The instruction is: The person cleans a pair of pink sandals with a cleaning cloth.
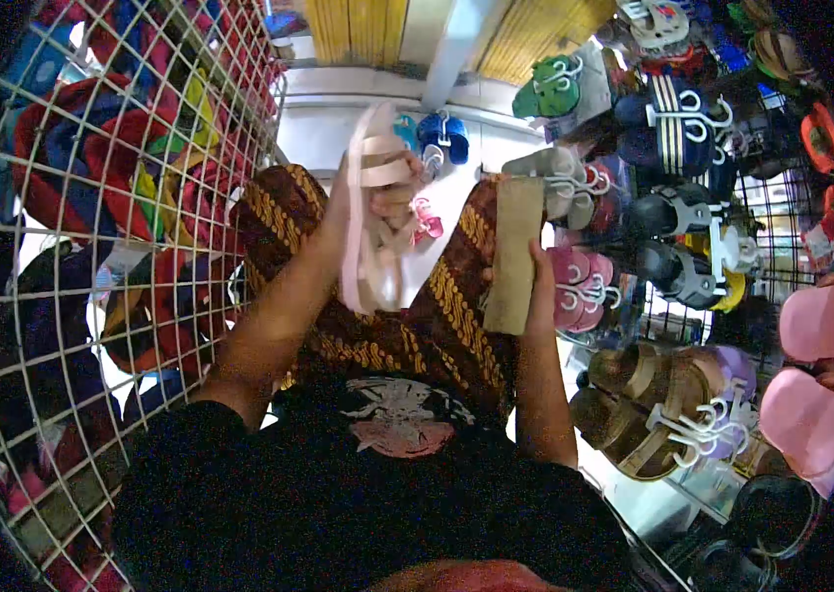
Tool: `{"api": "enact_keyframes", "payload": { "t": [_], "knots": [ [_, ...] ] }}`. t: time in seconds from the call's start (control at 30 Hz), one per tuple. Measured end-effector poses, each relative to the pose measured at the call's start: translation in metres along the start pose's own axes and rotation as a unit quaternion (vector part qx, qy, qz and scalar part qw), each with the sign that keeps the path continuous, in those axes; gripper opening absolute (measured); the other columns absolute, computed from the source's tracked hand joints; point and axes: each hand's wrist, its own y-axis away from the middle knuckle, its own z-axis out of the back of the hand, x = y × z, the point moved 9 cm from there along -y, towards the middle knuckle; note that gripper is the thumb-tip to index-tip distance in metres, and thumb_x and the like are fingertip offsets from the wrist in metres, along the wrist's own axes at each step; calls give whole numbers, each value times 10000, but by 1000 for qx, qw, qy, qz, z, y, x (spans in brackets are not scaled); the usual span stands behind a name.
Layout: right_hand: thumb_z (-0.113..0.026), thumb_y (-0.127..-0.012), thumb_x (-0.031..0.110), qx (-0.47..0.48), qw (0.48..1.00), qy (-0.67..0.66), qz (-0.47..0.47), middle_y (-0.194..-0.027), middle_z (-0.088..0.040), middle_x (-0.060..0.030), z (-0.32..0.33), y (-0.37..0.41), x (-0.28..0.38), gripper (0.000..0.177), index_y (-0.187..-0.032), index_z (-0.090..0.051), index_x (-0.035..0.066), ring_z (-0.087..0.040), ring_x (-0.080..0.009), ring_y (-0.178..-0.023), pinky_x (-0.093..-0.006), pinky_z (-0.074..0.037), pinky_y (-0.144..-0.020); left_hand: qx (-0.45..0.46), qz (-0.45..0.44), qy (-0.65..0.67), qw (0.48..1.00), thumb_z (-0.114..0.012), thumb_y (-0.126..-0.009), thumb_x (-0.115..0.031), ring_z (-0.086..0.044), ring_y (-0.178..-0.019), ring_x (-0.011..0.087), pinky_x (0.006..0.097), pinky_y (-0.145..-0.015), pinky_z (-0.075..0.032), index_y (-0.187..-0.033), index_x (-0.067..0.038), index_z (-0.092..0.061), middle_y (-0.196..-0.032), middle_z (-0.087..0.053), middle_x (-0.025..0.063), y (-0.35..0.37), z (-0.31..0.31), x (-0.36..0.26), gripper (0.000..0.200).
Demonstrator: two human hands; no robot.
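My left hand (pixel 395 202) is closed on a pair of pale pink sandals (pixel 377 178), held upright over my lap; its fingers show beside the light straps. In my right hand (pixel 539 281) is a flat, tan cardboard piece (pixel 513 257), standing nearly vertical over my right thigh. Part of that hand is hidden behind the cardboard. The sandals and the cardboard are apart from each other. Brown and yellow patterned cloth (pixel 358 340) covers my legs below both hands.
A wire grid (pixel 91 395) with colourful footwear behind it rises at the left. Hanging sandals, including brown ones (pixel 644 395), pink ones (pixel 811 419) and green ones (pixel 548 87), crowd the right. Blue slippers (pixel 443 136) lie beyond my knees.
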Motion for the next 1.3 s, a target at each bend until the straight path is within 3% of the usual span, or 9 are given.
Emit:
{"api": "enact_keyframes", "payload": {
  "t": [0.13,0.2,0.3,0.37,0.5,0.67,0.93,1.0,1.3],
  "knots": [
    [-428,-954,410,-55,998,-10,17,-1018,-640,-159,9,36,6,514,-1277,-476,14,-637,-230,-793,-334,-547,-668,-247,-100,-65,962,-538,-911,-468,-575,-641,158,290,-547,-500,-1102,-60,-587,-857,-627,42,6,-27,44,453],
    [-488,-945,348,-170,964,162,126,-1077,-613,-165,9,57,35,486,-1306,-459,24,-639,-233,-810,-322,-542,-695,-161,16,16,987,-559,-932,-399,-623,-791,188,339,-678,-551,-1294,-131,-509,-1016,-616,63,1,12,85,454],
    [-577,-918,253,-245,834,450,203,-1167,-570,-158,26,83,60,493,-1339,-437,37,-636,-243,-889,-310,-527,-750,-121,-117,-403,899,-590,-915,-320,-612,-911,220,352,-789,-514,-1220,-59,-538,-1071,-615,91,7,54,92,404],
    [-629,-894,230,-234,764,557,229,-1223,-551,-159,2,89,75,478,-1295,-483,14,-586,-272,-1031,-342,-479,-859,-249,114,-71,959,-631,-883,-239,-582,-1094,255,345,-1010,-439,-1245,-30,-538,-1158,-596,118,6,78,130,428],
    [-671,-870,257,-185,695,637,277,-1287,-517,-182,-47,77,79,438,-1202,-570,-9,-502,-318,-1183,-395,-387,-1004,-67,-61,-672,735,-513,-959,-255,-455,-1243,218,339,-1095,-329,-1286,-16,-511,-1257,-532,121,-11,84,123,405],
    [-730,-811,232,-159,668,675,271,-1297,-457,-228,-76,99,32,449,-1215,-613,75,-451,-400,-1228,-440,-362,-1041,-263,43,-240,933,-459,-989,-371,-573,-1056,180,311,-917,-479,-1316,-26,-485,-1196,-575,108,-2,67,125,476],
    [-752,-756,206,-173,625,707,281,-1339,-441,-249,-67,93,40,488,-1209,-626,75,-464,-416,-1211,-450,-404,-1000,-75,22,-159,984,-529,-960,-426,-626,-876,141,284,-764,-526,-1234,0,-515,-1043,-634,94,4,26,119,506],
    [-764,-736,180,-123,610,732,277,-1322,-462,-241,-79,104,20,500,-1206,-628,75,-482,-418,-1194,-435,-427,-986,-225,-3,-158,961,-546,-952,-428,-628,-860,143,286,-750,-529,-1226,-1,-518,-1025,-638,89,-9,81,138,508],
    [-784,-709,127,-77,602,738,295,-1276,-513,-242,-72,93,20,470,-1162,-660,114,-573,-394,-1075,-407,-493,-879,-177,10,-247,953,-527,-963,-385,-595,-1025,156,294,-918,-472,-1272,-5,-537,-1171,-621,109,-13,92,138,490]
  ]
}}
